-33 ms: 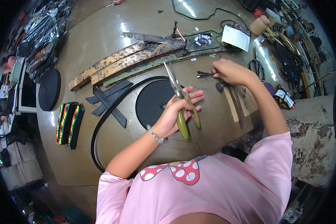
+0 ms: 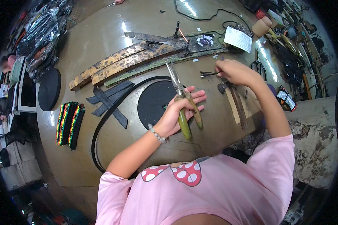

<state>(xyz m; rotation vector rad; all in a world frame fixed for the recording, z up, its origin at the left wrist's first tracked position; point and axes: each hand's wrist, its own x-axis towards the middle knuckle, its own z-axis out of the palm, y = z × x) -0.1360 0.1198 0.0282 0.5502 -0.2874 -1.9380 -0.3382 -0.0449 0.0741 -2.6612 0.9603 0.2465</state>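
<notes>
My left hand (image 2: 176, 110) grips a pair of long shears (image 2: 179, 88) by their green and brown handles, blades pointing away from me across the table. It hovers over the right edge of a flat black roll of webbing (image 2: 154, 105). My right hand (image 2: 234, 72) is further right and farther out. It pinches a small dark strap piece (image 2: 208, 74) that sticks out to the left, just right of the shear blades.
Worn wooden planks (image 2: 116, 63) lie across the round brown table (image 2: 101, 33). Crossed black straps (image 2: 109, 99), striped red-yellow-green webbing (image 2: 69, 123) and a black disc (image 2: 49, 88) lie at left. A long black strap (image 2: 101, 127) curves around the roll. A wooden strip (image 2: 236, 107) lies at right, white paper (image 2: 239, 38) beyond.
</notes>
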